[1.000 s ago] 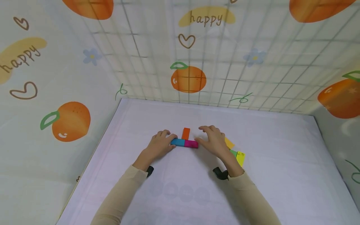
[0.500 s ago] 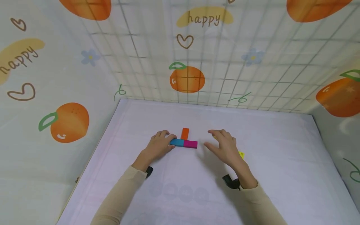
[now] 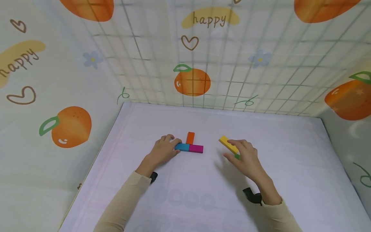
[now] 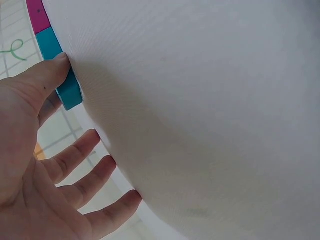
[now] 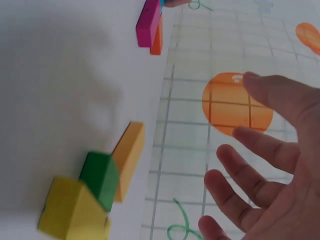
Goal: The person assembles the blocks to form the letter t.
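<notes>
Head view: a person's two hands worked over a white table (image 3: 185,193) walled by a printed cloth (image 3: 72,64) with oranges and the word "happy".
Landmark: the blue block (image 3: 182,147) lay flat near the middle of the table and serves as the reference for every place below.
Left hand (image 3: 163,150): rested on the table at the blue block's left end, its thumb (image 4: 47,75) pressed against that end and the other fingers spread and relaxed; judged to be steadying the row against sliding.
Magenta block (image 3: 196,148): touched the blue block's right end, the two forming one straight bar.
Orange block (image 3: 190,138): stood just behind the joint of that bar, pointing away from the person, so the three made a T shape.
Right hand (image 3: 245,158): well to the right of the blue block, fingers apart and straight, gripping nothing; it hovered over loose pieces, judged to be reaching among them.
Yellow-orange block (image 3: 228,144): right of the blue block, lying slantwise just beyond the right fingertips.
Green block (image 5: 100,179): touching the yellow-orange block, mostly hidden under the hand in the head view.
Yellow block (image 5: 70,212): against the green block, on its near side.
</notes>
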Demonstrator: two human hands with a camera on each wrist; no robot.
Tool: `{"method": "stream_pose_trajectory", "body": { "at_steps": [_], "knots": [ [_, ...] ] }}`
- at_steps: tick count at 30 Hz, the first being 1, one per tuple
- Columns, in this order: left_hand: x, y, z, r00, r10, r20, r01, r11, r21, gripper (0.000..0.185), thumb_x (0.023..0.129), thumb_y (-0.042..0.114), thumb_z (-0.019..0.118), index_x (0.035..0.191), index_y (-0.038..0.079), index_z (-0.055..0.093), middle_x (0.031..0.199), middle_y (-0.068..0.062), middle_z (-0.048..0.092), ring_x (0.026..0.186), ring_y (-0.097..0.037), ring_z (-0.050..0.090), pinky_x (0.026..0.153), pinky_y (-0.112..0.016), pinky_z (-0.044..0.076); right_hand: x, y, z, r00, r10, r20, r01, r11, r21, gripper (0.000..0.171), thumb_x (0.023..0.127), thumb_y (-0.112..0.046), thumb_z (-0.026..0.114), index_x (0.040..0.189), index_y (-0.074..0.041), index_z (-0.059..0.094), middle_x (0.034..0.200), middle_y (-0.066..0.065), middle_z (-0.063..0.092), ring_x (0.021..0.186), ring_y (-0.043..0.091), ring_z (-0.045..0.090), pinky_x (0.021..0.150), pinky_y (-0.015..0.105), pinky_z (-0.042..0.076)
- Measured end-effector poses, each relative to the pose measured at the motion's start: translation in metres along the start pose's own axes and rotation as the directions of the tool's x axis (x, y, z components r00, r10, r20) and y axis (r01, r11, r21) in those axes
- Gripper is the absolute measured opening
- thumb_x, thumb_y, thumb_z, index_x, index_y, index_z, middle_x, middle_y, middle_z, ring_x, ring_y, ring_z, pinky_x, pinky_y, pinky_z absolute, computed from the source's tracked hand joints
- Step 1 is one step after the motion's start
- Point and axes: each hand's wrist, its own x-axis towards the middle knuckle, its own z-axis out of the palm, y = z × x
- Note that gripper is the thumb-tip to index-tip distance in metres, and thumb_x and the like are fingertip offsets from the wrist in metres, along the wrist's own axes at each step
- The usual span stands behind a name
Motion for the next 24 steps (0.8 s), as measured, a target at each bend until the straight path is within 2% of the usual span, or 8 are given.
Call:
{"method": "stream_pose_trajectory", "body": {
  "at_steps": [5,11,15,24],
  "knots": [
    [0.0,-0.001,0.001,1.0,0.009,-0.003,-0.009,1.0,-0.021,0.045,0.088,0.044,0.058,0.13,0.033,0.047,0.131,-0.006,0.038,0.119,-0.029,0.033,0.094,-0.05,0.036,-0.011,0.013,-0.006,1.0,0.011,0.001,-0.011,1.0,0.011,0.051,0.078,-0.034,0.073,0.123,-0.016,0.056,0.111,0.005,0.054,0.103,0.026,0.045,0.08,0.048,0.028],
    [0.001,-0.005,0.005,1.0,0.022,-0.018,-0.022,1.0,-0.017,0.045,0.088,0.045,0.058,0.13,0.033,0.047,0.131,-0.006,0.038,0.119,-0.03,0.034,0.094,-0.051,0.036,-0.024,0.029,-0.012,0.999,0.037,0.005,-0.037,0.999,0.019,0.055,0.075,-0.026,0.078,0.123,-0.016,0.056,0.111,0.008,0.054,0.102,0.023,0.045,0.082,0.044,0.027],
    [0.0,-0.005,0.006,1.0,0.017,-0.021,-0.017,1.0,-0.01,0.045,0.087,0.046,0.058,0.13,0.034,0.047,0.131,-0.005,0.038,0.12,-0.028,0.033,0.093,-0.05,0.036,-0.033,0.038,-0.015,0.996,0.085,0.021,-0.086,0.996,0.037,0.055,0.075,-0.022,0.078,0.124,-0.012,0.055,0.111,0.01,0.053,0.102,0.027,0.044,0.083,0.048,0.028],
    [-0.001,-0.003,0.001,0.999,0.035,-0.02,-0.036,0.999,-0.033,0.045,0.088,0.043,0.058,0.13,0.031,0.048,0.131,-0.008,0.038,0.119,-0.03,0.034,0.093,-0.052,0.036,-0.047,0.064,-0.017,0.977,0.185,0.104,-0.186,0.983,0.0,0.064,0.074,-0.034,0.077,0.128,-0.012,0.051,0.117,0.012,0.049,0.107,0.033,0.04,0.081,0.052,0.029]
  ]
}}
